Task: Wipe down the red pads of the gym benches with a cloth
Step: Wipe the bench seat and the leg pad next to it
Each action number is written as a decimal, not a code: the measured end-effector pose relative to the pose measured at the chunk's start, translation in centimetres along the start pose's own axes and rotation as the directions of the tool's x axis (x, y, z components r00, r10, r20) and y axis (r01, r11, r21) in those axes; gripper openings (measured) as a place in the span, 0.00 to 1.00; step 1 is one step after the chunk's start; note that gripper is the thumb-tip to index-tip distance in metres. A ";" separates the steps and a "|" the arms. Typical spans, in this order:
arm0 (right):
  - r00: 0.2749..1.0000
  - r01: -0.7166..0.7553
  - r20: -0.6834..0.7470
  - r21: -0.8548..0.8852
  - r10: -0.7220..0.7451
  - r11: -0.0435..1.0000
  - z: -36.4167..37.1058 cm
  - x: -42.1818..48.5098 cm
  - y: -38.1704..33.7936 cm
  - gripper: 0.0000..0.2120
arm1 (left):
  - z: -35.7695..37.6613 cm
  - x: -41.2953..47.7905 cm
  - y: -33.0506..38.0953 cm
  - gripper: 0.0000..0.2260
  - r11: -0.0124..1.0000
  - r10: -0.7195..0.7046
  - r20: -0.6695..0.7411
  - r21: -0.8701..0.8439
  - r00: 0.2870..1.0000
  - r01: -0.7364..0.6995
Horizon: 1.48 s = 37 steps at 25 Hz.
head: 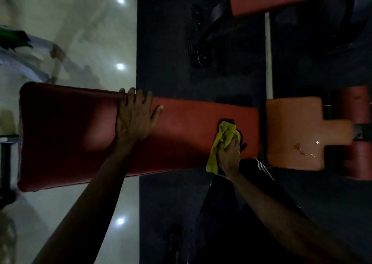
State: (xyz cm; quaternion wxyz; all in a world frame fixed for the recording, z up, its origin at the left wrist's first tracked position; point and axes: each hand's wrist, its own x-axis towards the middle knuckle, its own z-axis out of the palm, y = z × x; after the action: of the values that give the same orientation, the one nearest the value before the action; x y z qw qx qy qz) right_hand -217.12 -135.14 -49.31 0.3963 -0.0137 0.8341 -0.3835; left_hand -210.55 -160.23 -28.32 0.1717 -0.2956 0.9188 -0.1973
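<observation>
Arms: left forearm (90, 193) and right forearm (281, 213) bare along whole visible length, wrist to frame edge.
Hands: left hand (134, 116) and right hand (229, 155) bare. Small bright spot on one finger of right hand; ring or glint, cannot tell.
Legwear: black trousers (221, 213), one leg visible beside right forearm.
Marking: parallel white stripes (263, 168) along trouser side, near right wrist.
Fabric detail lost in dim light.

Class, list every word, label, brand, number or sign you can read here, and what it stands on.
No text is readable.
The long red bench pad, yellow cloth and white-striped black trousers bear no lettering.
A pale mark on the dark bracket beside the orange seat pad is too blurred.
</observation>
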 end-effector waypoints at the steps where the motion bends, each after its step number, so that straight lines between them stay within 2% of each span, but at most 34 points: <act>1: 1.000 0.009 0.003 -0.004 -0.009 1.000 0.1 -0.1 -0.9 0.38 | 0.2 0.0 0.0 0.26 1.000 0.015 -0.017 0.002 1.000 -0.015; 3: 0.975 0.220 0.037 -0.035 -0.219 0.975 0.5 -0.5 -3.4 0.36 | 0.4 0.2 -0.1 0.25 0.998 0.069 -0.041 -0.002 0.997 -0.069; 5: 0.880 0.473 0.084 -0.088 -0.467 0.877 0.8 0.7 -6.4 0.32 | 0.4 0.1 -0.2 0.24 0.990 0.143 -0.031 -0.005 0.989 -0.143; 6: 0.839 0.544 0.087 -0.121 -0.537 0.831 0.9 2.0 -7.9 0.30 | 0.5 0.1 -0.1 0.25 0.985 0.174 -0.019 0.001 0.985 -0.174; 7: 0.831 0.556 0.084 -0.153 -0.550 0.817 0.9 3.6 -9.4 0.29 | 0.5 0.3 0.0 0.27 0.981 0.195 -0.006 0.009 0.981 -0.195; 10: 0.937 0.346 0.014 -0.165 -0.349 0.924 0.1 7.3 -11.9 0.27 | 0.5 0.6 0.2 0.31 0.977 0.212 0.041 0.020 0.976 -0.213; 11: 0.952 0.298 -0.011 -0.169 -0.304 0.939 0.4 7.1 -12.0 0.27 | 0.6 0.7 0.3 0.31 0.976 0.214 0.043 0.029 0.976 -0.215; 12: 0.952 0.300 -0.010 -0.178 -0.307 0.937 0.9 6.4 -11.9 0.28 | 0.7 0.6 0.3 0.31 0.976 0.214 0.039 0.034 0.976 -0.216; 15: 0.880 0.474 0.075 -0.157 -0.469 0.866 1.2 5.2 -9.8 0.31 | 0.7 0.4 0.1 0.31 0.976 0.212 0.046 0.034 0.976 -0.214; 16: 0.878 0.478 0.066 -0.156 -0.474 0.864 0.8 5.9 -9.0 0.33 | 0.8 0.5 0.0 0.31 0.976 0.216 0.042 0.035 0.976 -0.217; 18: 0.948 0.313 -0.020 -0.111 -0.317 0.943 -0.5 7.8 -8.3 0.40 | 0.8 0.6 0.1 0.30 0.972 0.233 0.032 0.036 0.972 -0.234; 19: 0.975 0.213 -0.039 -0.087 -0.217 0.973 -0.8 7.9 -8.2 0.40 | 0.9 0.7 0.5 0.30 0.968 0.249 0.035 0.029 0.968 -0.250; 20: 0.983 0.178 -0.036 -0.091 -0.182 0.980 -0.5 7.1 -8.0 0.38 | 1.0 0.9 1.0 0.29 0.964 0.263 0.043 0.019 0.964 -0.264; 22: 0.958 0.287 0.013 -0.108 -0.287 0.952 1.0 3.4 -7.1 0.34 | 1.5 1.4 2.4 0.29 0.962 0.271 0.080 0.003 0.959 -0.272; 24: 0.896 0.444 0.028 -0.107 -0.444 0.890 1.8 -0.1 -3.7 0.33 | 1.7 2.2 3.7 0.29 0.960 0.278 0.120 -0.008 0.953 -0.279; 25: 0.900 0.433 -0.003 -0.112 -0.436 0.894 1.9 -0.6 -1.6 0.33 | 1.8 2.7 4.1 0.29 0.957 0.288 0.129 -0.016 0.949 -0.288; 26: 0.932 0.352 -0.061 -0.092 -0.358 0.931 1.8 -0.4 0.0 0.34 | 2.0 3.1 4.6 0.29 0.953 0.303 0.132 -0.024 0.944 -0.302; 27: 0.973 0.190 -0.127 -0.035 -0.193 0.981 1.4 0.3 0.9 0.36 | 2.2 3.4 5.0 0.29 0.948 0.317 0.131 -0.026 0.939 -0.316; 29: 0.973 -0.127 -0.186 0.076 0.139 0.989 0.9 1.6 1.4 0.37 | 2.7 3.7 5.9 0.31 0.940 0.338 0.126 -0.012 0.933 -0.340; 30: 0.968 -0.168 -0.179 0.067 0.178 0.983 1.2 1.2 0.9 0.36 | 3.0 3.8 6.3 0.31 0.937 0.348 0.122 -0.008 0.929 -0.350; 31: 0.977 -0.135 -0.161 0.037 0.139 0.990 1.9 -0.1 0.3 0.34 | 3.3 3.8 6.6 0.32 0.930 0.365 0.116 -0.003 0.924 -0.367; 34: 0.979 0.177 -0.098 -0.020 -0.178 0.984 3.5 -4.7 1.0 0.35 | 4.2 3.8 7.2 0.32 0.899 0.428 0.099 0.054 0.898 -0.434; 36: 0.975 0.193 -0.110 -0.014 -0.194 0.981 2.9 -3.4 2.7 0.36 | 4.4 3.9 7.2 0.31 0.895 0.436 0.094 0.060 0.895 -0.443; 37: 0.986 0.103 -0.132 0.025 -0.099 0.994 2.3 -1.8 3.2 0.37 | 4.4 3.9 7.2 0.31 0.896 0.435 0.086 0.058 0.896 -0.441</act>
State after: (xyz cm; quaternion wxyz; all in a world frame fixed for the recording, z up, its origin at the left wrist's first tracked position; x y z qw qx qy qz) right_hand -213.46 -133.78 -51.14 0.3209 -0.0247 0.8503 -0.4165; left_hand -215.05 -158.42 -36.25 0.2552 -0.0813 0.9469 -0.1778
